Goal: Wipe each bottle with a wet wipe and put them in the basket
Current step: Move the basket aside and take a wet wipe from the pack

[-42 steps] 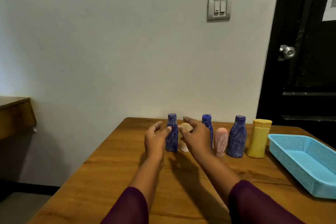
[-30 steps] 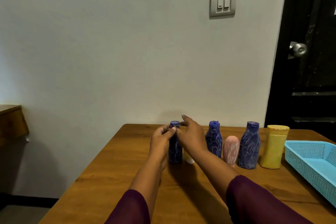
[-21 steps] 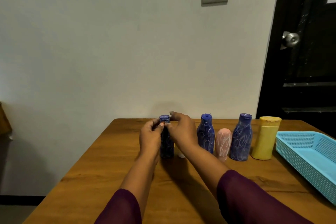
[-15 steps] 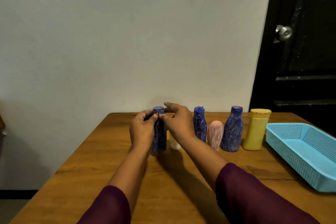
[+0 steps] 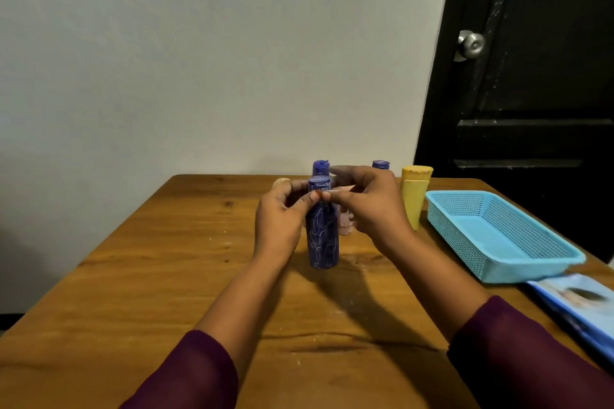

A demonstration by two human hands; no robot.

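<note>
The light blue plastic mesh basket (image 5: 498, 236) sits at the right side of the brown wooden table (image 5: 166, 276), its perforated floor and walls in plain view. Just beside its near corner lies a flat blue wet wipe packet (image 5: 584, 309). The dark blue bottle with white scribbled lines (image 5: 321, 239) stands upright between both hands, in front of the others; whether its base rests on the wood I cannot tell. The left hand (image 5: 282, 226) curls round its upper part, thumb at the neck under the cap. The right hand (image 5: 368, 206) pinches that same neck, its thumb tip meeting the left thumb. Behind them stand a second blue bottle (image 5: 320, 168), a pale pink bottle (image 5: 345, 226), a third blue bottle (image 5: 380, 164) and a yellow flat-topped bottle (image 5: 415, 199).
</note>
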